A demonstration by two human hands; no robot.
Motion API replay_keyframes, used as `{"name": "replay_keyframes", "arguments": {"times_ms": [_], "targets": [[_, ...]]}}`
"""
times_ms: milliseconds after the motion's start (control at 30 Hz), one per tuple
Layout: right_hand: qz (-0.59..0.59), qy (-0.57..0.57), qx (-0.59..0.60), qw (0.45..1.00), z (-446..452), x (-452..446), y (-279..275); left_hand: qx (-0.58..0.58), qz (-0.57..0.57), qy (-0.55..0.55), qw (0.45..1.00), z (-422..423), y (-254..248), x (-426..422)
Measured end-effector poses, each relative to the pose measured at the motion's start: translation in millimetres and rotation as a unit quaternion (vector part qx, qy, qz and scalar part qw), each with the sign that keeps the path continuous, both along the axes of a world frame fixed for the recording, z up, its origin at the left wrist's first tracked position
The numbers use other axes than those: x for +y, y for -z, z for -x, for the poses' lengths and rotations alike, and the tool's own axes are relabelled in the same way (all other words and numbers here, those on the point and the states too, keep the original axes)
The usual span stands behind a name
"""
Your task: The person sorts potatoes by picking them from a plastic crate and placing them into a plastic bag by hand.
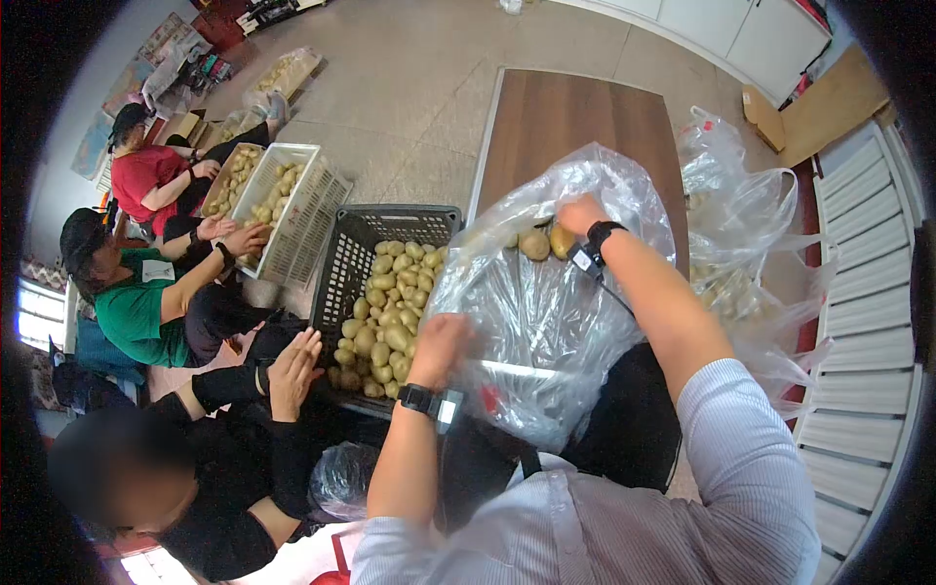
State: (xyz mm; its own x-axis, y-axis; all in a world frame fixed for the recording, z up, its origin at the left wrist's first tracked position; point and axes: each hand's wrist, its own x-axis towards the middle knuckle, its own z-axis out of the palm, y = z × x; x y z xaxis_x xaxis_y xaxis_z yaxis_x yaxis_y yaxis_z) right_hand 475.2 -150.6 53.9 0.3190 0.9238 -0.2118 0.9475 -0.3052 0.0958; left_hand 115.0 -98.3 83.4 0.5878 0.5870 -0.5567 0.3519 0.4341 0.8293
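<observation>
A large clear plastic bag [526, 322] lies spread over the near end of the brown table [575, 117]. Several potatoes [534, 245] rest together in its upper part. My right hand [583, 214] is closed just above them, beside a yellower potato [562, 241]; whatever its fingers hold is hidden. At the bag's left side my left hand [444, 348] is closed on the plastic, somewhat blurred. To the left of the bag stands a black crate [336, 263] with many potatoes [390, 317].
Filled plastic bags [726, 195] stand right of the table near a white radiator [868, 283]. A co-worker's hands [292, 375] are raised by the black crate. Two other people sit at a white crate [307, 210] of potatoes. Cardboard [829, 107] leans at the back right.
</observation>
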Motion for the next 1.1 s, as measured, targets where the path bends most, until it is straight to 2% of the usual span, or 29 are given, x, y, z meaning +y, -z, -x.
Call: {"name": "replay_keyframes", "arguments": {"times_ms": [67, 200, 333, 400, 433, 467, 533, 633, 667, 733, 867, 933, 1000, 1100], "targets": [[-0.091, 0.097, 0.107, 0.985, -7.0, 7.1, 1.0, 0.014, -0.005, -0.016, 1.000, -1.5, -6.9, 0.8], [-0.071, 0.130, 0.125, 0.981, -2.9, 8.2, 12.8, 0.018, -0.010, -0.019, 1.000, -2.2, -7.5, 2.3], [-0.114, 0.101, 0.072, 0.986, 16.3, 6.3, 23.2, 0.018, -0.021, -0.027, 0.999, -2.1, -6.3, 0.2], [-0.169, 0.086, 0.007, 0.982, 29.2, 8.4, 16.0, 0.021, -0.031, -0.027, 0.999, -2.9, -6.3, 1.2], [-0.112, 0.135, 0.053, 0.983, 35.9, 11.0, 8.4, 0.027, -0.028, -0.020, 0.999, -2.2, -5.3, 1.6], [-0.181, 0.103, 0.049, 0.977, 31.1, 13.1, 33.6, 0.031, -0.026, -0.013, 0.999, -1.7, -3.8, 2.9], [-0.069, 0.154, 0.142, 0.975, 47.4, 11.7, -10.1, 0.023, -0.036, 0.003, 0.999, 0.8, 2.1, 4.5], [-0.065, 0.143, 0.154, 0.975, 54.4, 14.6, -9.0, 0.020, -0.033, -0.012, 0.999, -2.7, -8.0, 2.5], [0.004, 0.159, 0.142, 0.977, 72.0, 10.4, -48.2, 0.018, -0.024, -0.015, 0.999, -3.1, -8.5, 2.4], [-0.110, 0.177, 0.142, 0.968, 80.9, 5.6, -40.4, 0.009, -0.018, -0.021, 1.000, -1.7, -6.6, 2.9], [-0.083, 0.160, 0.142, 0.973, 76.9, 0.3, -12.8, 0.029, -0.044, 0.002, 0.999, -3.7, -2.6, 3.9], [-0.127, 0.114, 0.109, 0.979, 75.7, -3.7, 3.0, 0.008, -0.051, -0.019, 0.998, -4.0, -2.9, 1.3], [-0.124, 0.115, 0.093, 0.981, 79.0, -7.0, 3.4, 0.001, -0.056, -0.022, 0.998, -2.2, 0.4, 0.6], [-0.181, 0.090, 0.066, 0.977, 81.9, -14.1, -3.3, 0.006, -0.060, -0.011, 0.998, 1.8, 9.4, 4.5]]}}
